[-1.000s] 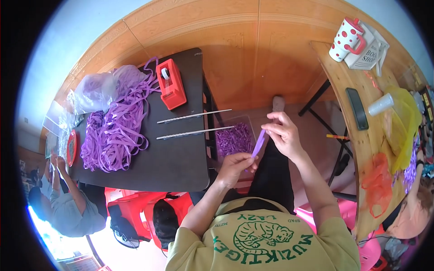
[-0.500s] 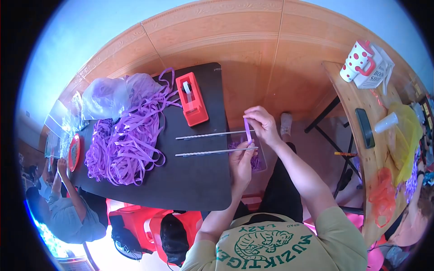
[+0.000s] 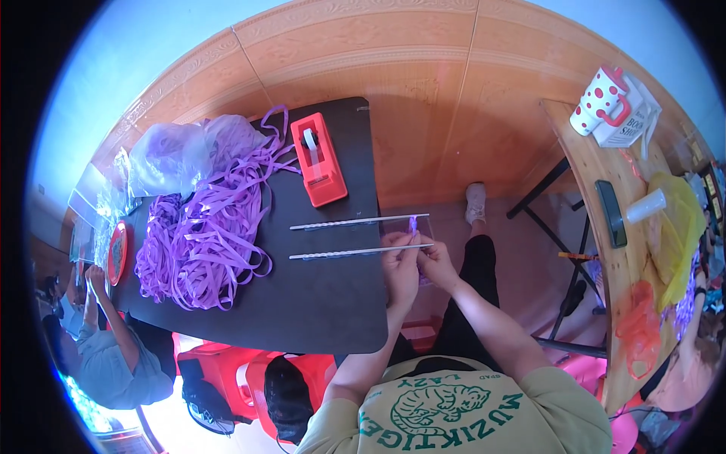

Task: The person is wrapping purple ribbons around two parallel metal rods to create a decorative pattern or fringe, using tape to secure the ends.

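Observation:
Two thin twisted metal rods, the upper rod (image 3: pixel 340 222) and the lower rod (image 3: pixel 340 252), jut side by side past the right edge of the dark table. A purple ribbon (image 3: pixel 413 225) crosses the upper rod near its tip and runs down toward my fingers. At the lower rod's end my left hand (image 3: pixel 401 266) pinches the ribbon, its thumb and fingers pressed together. My right hand (image 3: pixel 437 265) is closed close beside it, fingertips meeting the left ones on the ribbon. The fingers partly hide the ribbon's lower part.
The dark table (image 3: pixel 318 303) bears a heap of purple ribbon (image 3: pixel 204 242), a plastic bag (image 3: pixel 170 155) and a red tape dispenser (image 3: pixel 321 163). At right, a wooden table (image 3: pixel 597 197) holds a dotted tumbler (image 3: pixel 600 102) and a phone (image 3: pixel 610 214). Red stools (image 3: pixel 227 371) stand at lower left; people sit on both sides.
My right hand has come down from above the upper rod to beside my left hand. The ribbon stretched upward before; now it lies folded at the upper rod.

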